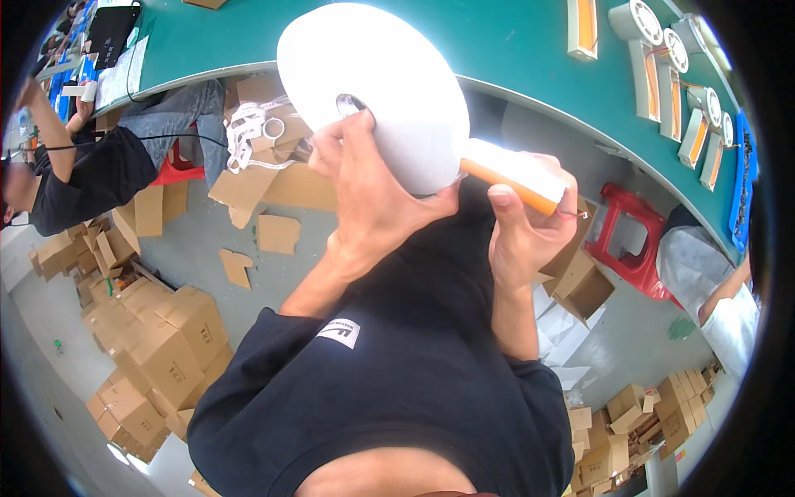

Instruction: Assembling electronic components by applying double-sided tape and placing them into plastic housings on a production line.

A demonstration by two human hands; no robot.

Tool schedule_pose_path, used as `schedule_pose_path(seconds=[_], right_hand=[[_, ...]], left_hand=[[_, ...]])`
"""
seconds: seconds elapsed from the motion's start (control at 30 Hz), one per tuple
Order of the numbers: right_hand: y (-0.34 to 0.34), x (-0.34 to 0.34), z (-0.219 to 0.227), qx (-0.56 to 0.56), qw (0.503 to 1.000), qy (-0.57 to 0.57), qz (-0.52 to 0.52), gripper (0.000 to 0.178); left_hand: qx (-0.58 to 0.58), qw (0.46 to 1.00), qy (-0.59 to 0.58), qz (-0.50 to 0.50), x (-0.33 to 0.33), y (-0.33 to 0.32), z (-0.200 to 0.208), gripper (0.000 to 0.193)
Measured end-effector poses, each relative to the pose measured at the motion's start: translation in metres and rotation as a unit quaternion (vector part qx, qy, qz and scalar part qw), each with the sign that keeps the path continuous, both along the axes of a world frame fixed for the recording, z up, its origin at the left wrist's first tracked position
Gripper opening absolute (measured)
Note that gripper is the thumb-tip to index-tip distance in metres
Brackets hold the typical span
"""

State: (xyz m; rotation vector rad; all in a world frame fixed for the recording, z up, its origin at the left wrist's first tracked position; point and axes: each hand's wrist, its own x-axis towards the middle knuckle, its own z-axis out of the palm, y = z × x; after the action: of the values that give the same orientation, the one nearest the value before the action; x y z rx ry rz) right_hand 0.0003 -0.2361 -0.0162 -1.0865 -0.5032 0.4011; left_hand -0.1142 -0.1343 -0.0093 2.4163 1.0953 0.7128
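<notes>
In front of my chest I hold a large white disc-shaped part (406,91) with a small round dark-and-silver spot near its centre. My left hand (368,186) grips its lower edge, thumb and fingers closed on it. My right hand (534,219) is closed round a long narrow white case (526,166) with an orange strip (513,184) along its side. The case's end meets the disc's right edge; whether the two are joined I cannot tell. A short thin wire end (583,215) sticks out by my right fingers.
The green table (513,41) curves ahead. On its right lie several white round parts (638,23) with narrow orange-lined cases (644,79), beside a blue tray (743,182). Co-workers sit left (91,178) and right (704,282). Cardboard boxes (170,348) and a red stool (621,236) stand around.
</notes>
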Motion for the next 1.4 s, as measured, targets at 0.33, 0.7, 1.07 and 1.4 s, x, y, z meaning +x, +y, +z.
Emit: schedule_pose_path(seconds=[0.33, 0.7, 1.07, 1.4], right_hand=[[-0.001, 0.028, 0.006, -0.138, 0.938, -0.312, 0.06, 0.028], [0.008, 0.042, 0.012, -0.026, 0.794, -0.6, -0.089, 0.047], [0.036, 0.104, 0.023, -0.096, 0.846, -0.394, -0.345, 0.026], [0.054, 0.032, 0.012, -0.022, 0.958, -0.27, 0.1, 0.034]], left_hand=[[-0.046, 0.997, 0.026, -0.065, -0.001, -0.005, 0.001, 0.096], [-0.131, 0.973, 0.127, -0.139, -0.008, -0.006, 0.041, 0.087], [-0.192, 0.953, 0.171, -0.162, -0.064, 0.004, 0.045, 0.088], [-0.007, 0.975, 0.218, -0.05, -0.085, 0.095, 0.053, 0.092]])
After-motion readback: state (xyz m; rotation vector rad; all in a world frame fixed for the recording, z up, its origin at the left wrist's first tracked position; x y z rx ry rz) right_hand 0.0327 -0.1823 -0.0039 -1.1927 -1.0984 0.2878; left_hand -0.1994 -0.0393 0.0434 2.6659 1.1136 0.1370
